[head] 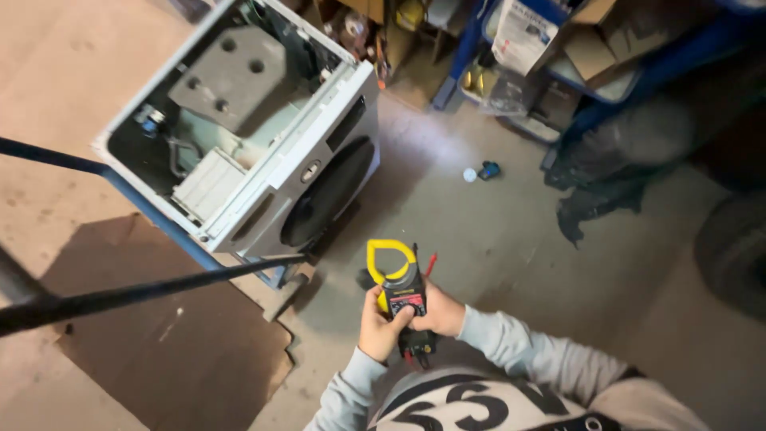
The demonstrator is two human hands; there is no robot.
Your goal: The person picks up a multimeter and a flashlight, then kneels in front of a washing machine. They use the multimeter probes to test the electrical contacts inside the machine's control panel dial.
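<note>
grey concrete floor (511, 239) open ahead; both hands, left (379, 323) and right (437, 311), grip yellow clamp meter (396, 279); opened washer (255, 136) left.

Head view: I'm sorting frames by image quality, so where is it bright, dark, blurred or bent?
Head view: a bright patch lights the concrete floor beside the opened washing machine; the right edge, around the dark tyre, is dim and smeared; the clamp meter held in the left hand and right hand is fairly sharp; straight edges bow slightly, as with a wide lens.
</note>
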